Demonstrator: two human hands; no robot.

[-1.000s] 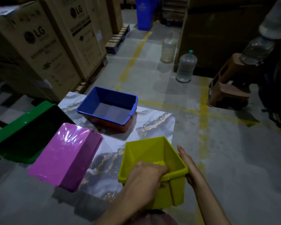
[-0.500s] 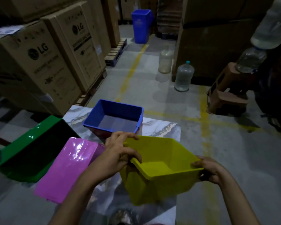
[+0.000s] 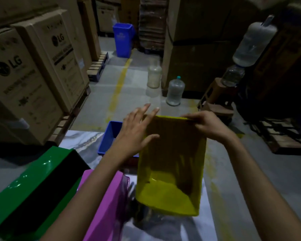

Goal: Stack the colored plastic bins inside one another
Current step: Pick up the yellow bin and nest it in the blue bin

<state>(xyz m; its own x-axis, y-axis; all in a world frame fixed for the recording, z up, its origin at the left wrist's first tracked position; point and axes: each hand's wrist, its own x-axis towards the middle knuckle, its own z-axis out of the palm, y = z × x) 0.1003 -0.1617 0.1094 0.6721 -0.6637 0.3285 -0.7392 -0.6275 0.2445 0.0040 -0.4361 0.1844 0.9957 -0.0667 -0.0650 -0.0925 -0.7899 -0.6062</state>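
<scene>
A yellow bin [image 3: 170, 171] hangs tilted in the air above the marble table [image 3: 87, 138], its opening facing me. My right hand [image 3: 208, 126] grips its far top rim. My left hand [image 3: 137, 129] lies flat against the bin's left side, fingers spread. Behind my left hand a blue bin [image 3: 109, 136] sits upright on the table, partly hidden, with something reddish under it. A pink bin [image 3: 102, 206] lies upside down at the lower left under my left forearm. A green bin [image 3: 30, 186] lies on its side at the far left.
Large cardboard boxes [image 3: 24, 75] on pallets line the left. Two water jugs [image 3: 175, 91] stand on the floor ahead, with a blue trash can [image 3: 122, 41] farther back. A brown stool [image 3: 217, 101] with bottles and a pallet [image 3: 281, 134] are at the right.
The yellow bin has been lifted off the table's near edge, raised and tipped so its opening faces me. My left hand went from gripping its rim to lying flat on its side.
</scene>
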